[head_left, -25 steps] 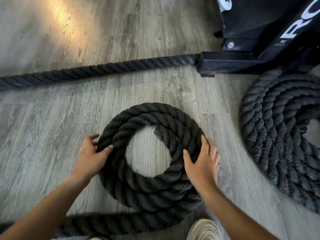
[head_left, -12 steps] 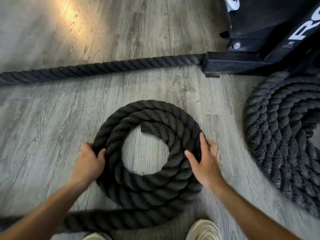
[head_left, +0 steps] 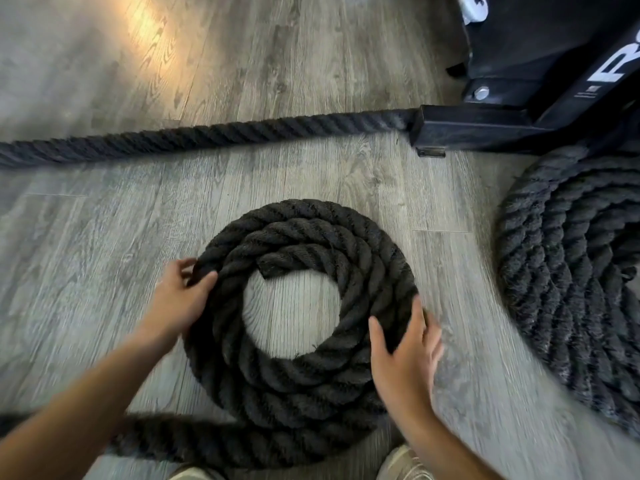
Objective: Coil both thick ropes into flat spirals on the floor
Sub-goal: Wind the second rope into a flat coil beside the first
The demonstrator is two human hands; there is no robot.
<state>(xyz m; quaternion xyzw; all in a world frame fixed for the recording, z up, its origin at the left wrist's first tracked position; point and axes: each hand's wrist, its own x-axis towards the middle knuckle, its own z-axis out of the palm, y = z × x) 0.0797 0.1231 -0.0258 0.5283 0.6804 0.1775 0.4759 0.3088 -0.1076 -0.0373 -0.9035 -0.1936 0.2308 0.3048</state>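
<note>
Rope end (head_left: 268,270) further counterclockwise, both hands lower on coil (head_left: 311,375).

grey wood floor (head_left: 104,254), black rack base (head_left: 519,126), shoes (head_left: 401,462)

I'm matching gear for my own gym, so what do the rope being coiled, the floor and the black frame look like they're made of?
Rope coil: thick twisted strands with a matte, fuzzy black surface, so probably a synthetic or natural fibre; which one I cannot tell. Floor: grey planks with printed-looking wood grain and a soft sheen, likely vinyl or laminate. Black frame: square tube with a bolt, apparently painted or powder-coated steel.
</note>
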